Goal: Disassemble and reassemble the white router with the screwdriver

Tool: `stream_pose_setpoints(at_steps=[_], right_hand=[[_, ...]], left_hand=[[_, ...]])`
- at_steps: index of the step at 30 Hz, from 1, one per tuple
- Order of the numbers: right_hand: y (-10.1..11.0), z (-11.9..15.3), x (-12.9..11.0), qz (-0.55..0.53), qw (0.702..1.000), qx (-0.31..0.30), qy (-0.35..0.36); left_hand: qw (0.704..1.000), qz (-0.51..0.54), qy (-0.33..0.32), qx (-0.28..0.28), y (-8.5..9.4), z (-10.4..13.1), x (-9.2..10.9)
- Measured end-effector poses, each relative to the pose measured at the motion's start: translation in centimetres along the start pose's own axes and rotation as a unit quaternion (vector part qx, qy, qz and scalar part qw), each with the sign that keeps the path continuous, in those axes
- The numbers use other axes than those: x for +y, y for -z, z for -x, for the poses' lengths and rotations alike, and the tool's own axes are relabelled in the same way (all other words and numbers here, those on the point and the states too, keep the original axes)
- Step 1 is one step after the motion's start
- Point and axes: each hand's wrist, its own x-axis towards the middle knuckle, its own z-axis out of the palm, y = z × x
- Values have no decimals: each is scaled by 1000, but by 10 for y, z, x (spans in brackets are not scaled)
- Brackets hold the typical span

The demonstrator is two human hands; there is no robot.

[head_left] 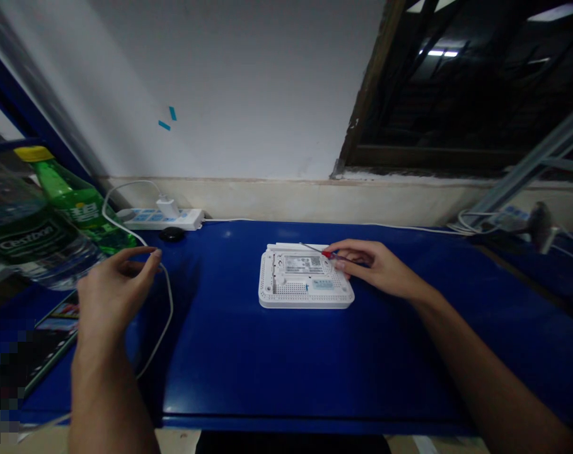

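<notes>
A white router-like box (pixel 290 296) lies on the blue table (pixel 277 372), its vented, labelled face up. Over its right side, my right hand (pixel 371 261) is closed on a screwdriver (pixel 328 254) with a red part and a thin metal shaft pointing left across the box's back edge. My left hand (pixel 120 280) is raised at the left beside a white cable (pixel 169 302), thumb and forefinger pinched together. Whatever sits between those fingertips is too small to make out.
A power strip (pixel 191 219) with a white plug stands by the wall, a black round object (pixel 171 234) before it. Bottles (pixel 73 195) and a dark flat item (pixel 54 334) are at the left. Cables and a metal frame (pixel 517 170) stand at the right.
</notes>
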Motion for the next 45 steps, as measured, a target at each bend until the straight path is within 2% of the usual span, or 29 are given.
stream_pose_setpoints(at_steps=[5, 9, 12, 13, 15, 17, 20, 22, 24, 27, 32, 37, 41, 45], right_hand=[[0, 0, 1, 0, 1000, -5, 3], [0, 0, 0, -11, 1000, 0, 8], [0, 0, 1, -21, 1000, 8, 7], [0, 0, 1, -24, 1000, 13, 9], [1, 0, 2, -35, 999, 21, 12], [3, -1, 3, -53, 998, 27, 9], [7, -1, 5, -57, 997, 60, 2], [11, -1, 7, -37, 995, 88, 1], [18, 0, 11, -15, 994, 112, -2], [33, 2, 20, 5, 991, 130, -14], [68, 19, 40, 26, 993, 82, -82], [100, 40, 54, 69, 985, 2, -155], [111, 46, 61, 88, 983, -9, -164], [108, 43, 68, 96, 984, 6, -152]], left_hand=[[1000, -7, -13, 14, -3, -1, -1], [1000, 0, -20, 3, 1, 2, 1], [1000, -4, -30, 2, 8, 5, 14], [999, -13, -43, 3, 11, 7, 22], [994, 2, -110, -10, 15, 11, 49], [973, 33, -223, -46, 15, 17, 84], [908, 47, -395, -129, 2, 23, 144], [857, 24, -469, -211, -14, 25, 177], [811, -23, -502, -300, -30, 26, 202], [776, -82, -505, -368, -43, 31, 224], [729, -169, -508, -425, -45, 52, 241], [717, -214, -484, -453, -55, 66, 247], [714, -207, -494, -451, -58, 65, 248], [716, -193, -495, -453, -57, 63, 246]])
